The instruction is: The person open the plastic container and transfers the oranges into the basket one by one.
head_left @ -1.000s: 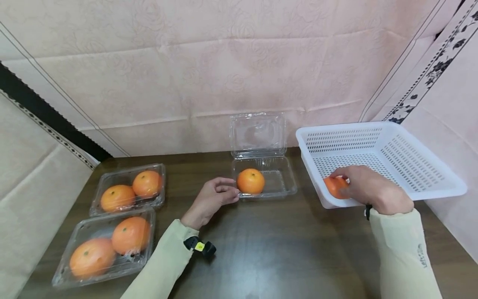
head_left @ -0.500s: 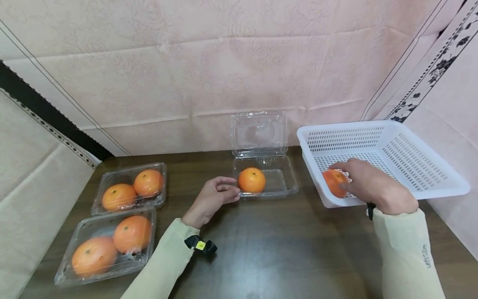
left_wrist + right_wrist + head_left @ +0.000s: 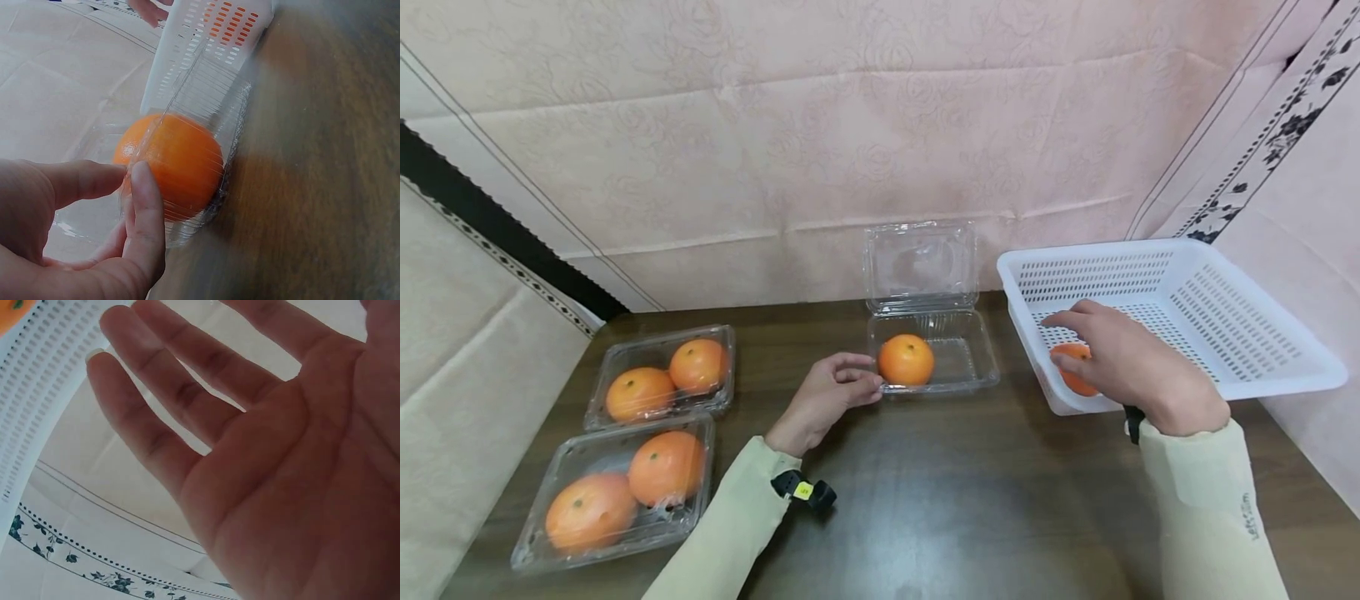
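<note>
Pinching box rim at near left corner: left hand. Orange sits in box, left side. Right hand, fingers extended, over second orange in basket, near left corner.

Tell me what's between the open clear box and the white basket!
Only bare brown table lies between the open box and the basket, as the head view shows.

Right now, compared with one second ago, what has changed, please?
The right hand has lifted a little, and its fingers have spread; it seems to have let go of the orange in the white basket. The left hand still pinches the rim of the open clear container, where another orange sits; the two containers on the left stayed as they were.
</note>
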The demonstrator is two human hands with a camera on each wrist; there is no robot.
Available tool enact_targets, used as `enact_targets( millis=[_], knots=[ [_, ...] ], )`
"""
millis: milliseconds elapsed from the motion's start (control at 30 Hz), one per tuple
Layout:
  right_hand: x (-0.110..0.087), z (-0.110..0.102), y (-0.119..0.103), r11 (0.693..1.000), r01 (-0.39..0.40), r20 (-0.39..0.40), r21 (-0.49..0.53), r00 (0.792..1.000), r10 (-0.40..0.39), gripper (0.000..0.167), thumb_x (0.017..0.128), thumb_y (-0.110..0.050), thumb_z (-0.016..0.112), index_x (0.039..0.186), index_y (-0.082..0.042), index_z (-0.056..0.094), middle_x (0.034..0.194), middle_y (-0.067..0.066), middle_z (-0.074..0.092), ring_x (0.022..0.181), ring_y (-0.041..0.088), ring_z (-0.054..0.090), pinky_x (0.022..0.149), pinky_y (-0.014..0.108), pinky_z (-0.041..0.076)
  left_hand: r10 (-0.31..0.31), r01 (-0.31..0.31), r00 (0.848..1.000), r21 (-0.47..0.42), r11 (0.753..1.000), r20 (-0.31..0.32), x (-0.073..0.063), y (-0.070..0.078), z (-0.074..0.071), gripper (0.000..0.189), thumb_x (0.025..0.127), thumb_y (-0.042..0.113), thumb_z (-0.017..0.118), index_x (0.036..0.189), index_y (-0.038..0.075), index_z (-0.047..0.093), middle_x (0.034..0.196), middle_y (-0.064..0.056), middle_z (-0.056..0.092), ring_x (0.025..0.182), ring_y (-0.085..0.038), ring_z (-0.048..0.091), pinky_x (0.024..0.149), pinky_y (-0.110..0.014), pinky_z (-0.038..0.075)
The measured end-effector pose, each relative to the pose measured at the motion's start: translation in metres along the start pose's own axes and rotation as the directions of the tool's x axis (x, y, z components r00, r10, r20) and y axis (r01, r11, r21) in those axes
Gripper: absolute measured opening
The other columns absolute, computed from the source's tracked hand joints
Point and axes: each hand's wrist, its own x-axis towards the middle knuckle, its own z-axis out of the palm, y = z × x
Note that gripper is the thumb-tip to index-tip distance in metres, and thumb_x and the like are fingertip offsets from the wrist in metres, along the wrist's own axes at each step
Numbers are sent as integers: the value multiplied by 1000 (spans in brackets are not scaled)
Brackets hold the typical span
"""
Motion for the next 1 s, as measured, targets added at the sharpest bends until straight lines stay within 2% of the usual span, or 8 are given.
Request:
enact_targets(
  millis=[200,400,633,867,1000],
  knots=[
    [0,0,-12,999,35,-48,31,998,-33,48,91,-18,76,136,-4,63,140,19,57,123,39,56,104,59,51,-2,2,1000,1,1000,4,1,1,0,43,94,4,71,135,7,56,114,-15,69,94,-19,73,99,-40,61],
    [3,4,-22,995,97,-79,13,992,-96,46,91,-18,75,134,-5,64,134,18,60,122,38,56,106,57,49,-2,2,1000,-6,1000,0,2,0,0,42,94,3,71,134,6,57,113,-16,69,93,-19,73,98,-39,61],
    [8,6,-29,987,161,-107,0,981,-160,50,87,-16,79,134,-7,64,130,15,62,115,34,57,102,53,52,-2,2,1000,3,1000,0,1,0,-1,43,94,3,71,135,7,56,114,-16,69,93,-18,73,99,-40,61],
    [12,7,-36,992,128,-81,15,989,-126,60,81,-13,85,137,-9,63,133,16,60,123,37,54,106,56,50,4,-4,1000,-13,1000,2,2,-1,0,42,94,2,70,134,5,56,113,-16,68,93,-18,73,99,-40,61],
    [14,8,-37,989,151,-82,6,985,-150,61,80,-12,85,137,-9,63,134,18,59,125,39,53,109,57,48,8,-8,1000,-14,1000,4,3,-2,1,42,95,2,70,135,3,56,112,-16,67,91,-16,72,101,-42,60]
  ],
)
